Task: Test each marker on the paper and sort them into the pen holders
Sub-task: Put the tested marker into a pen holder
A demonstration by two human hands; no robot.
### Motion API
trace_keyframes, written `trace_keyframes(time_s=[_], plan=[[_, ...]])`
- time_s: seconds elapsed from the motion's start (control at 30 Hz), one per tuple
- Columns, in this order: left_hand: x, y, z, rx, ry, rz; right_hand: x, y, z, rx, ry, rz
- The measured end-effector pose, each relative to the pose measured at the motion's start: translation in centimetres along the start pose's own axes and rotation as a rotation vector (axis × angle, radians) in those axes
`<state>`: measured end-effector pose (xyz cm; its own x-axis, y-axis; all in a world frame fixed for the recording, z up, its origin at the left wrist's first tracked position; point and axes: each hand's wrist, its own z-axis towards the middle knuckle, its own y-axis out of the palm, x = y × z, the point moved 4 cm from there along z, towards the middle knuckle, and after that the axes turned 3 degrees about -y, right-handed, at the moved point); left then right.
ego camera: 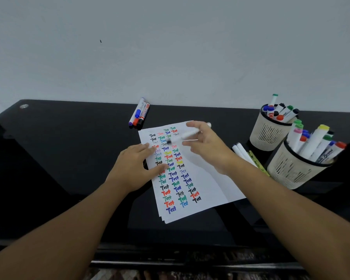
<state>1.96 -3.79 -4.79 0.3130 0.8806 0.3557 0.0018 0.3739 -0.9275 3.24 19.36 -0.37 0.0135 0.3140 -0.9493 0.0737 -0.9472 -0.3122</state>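
Our left hand [137,166] lies flat, fingers spread, pinning the paper [192,178] so it won't slide. Our right hand [206,146] pinches a marker [187,135], tip toward the sheet, ready to test.

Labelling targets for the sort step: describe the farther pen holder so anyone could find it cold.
Start at the black desk and go to its right end, where two beige slotted cups stand side by side. The farther pen holder is the one nearer the wall, behind the nearer pen holder. It looks smaller, and a green-capped marker sticks up above its other markers.
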Motion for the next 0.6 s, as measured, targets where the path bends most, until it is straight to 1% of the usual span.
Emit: trace_keyframes(time_s=[0.13,0.23,0.27,0.37,0.47,0.6], plan=[[0.3,-0.2,-0.1,0.005,-0.010,-0.010,0.2,-0.3,-0.4,0.016,0.024,0.014],[0.3,-0.2,-0.1,0.003,-0.007,-0.015,0.0,-0.7,-0.9,0.082,-0.021,-0.050],[0.2,-0.2,-0.1,0.004,-0.007,-0.015,0.1,-0.9,-0.9,0.112,-0.015,-0.029],[0.1,-0.1,0.0,0.002,-0.011,-0.006,0.3,-1.5,-1.1,0.163,0.139,0.207],[0.1,-0.1,0.0,0.003,-0.012,-0.010,-0.1,-1.9,-1.6,0.146,0.279,0.438],[0.2,-0.1,-0.1,0.013,-0.017,-0.021,-0.3,-2.7,-2.1,0.112,0.367,0.538]])
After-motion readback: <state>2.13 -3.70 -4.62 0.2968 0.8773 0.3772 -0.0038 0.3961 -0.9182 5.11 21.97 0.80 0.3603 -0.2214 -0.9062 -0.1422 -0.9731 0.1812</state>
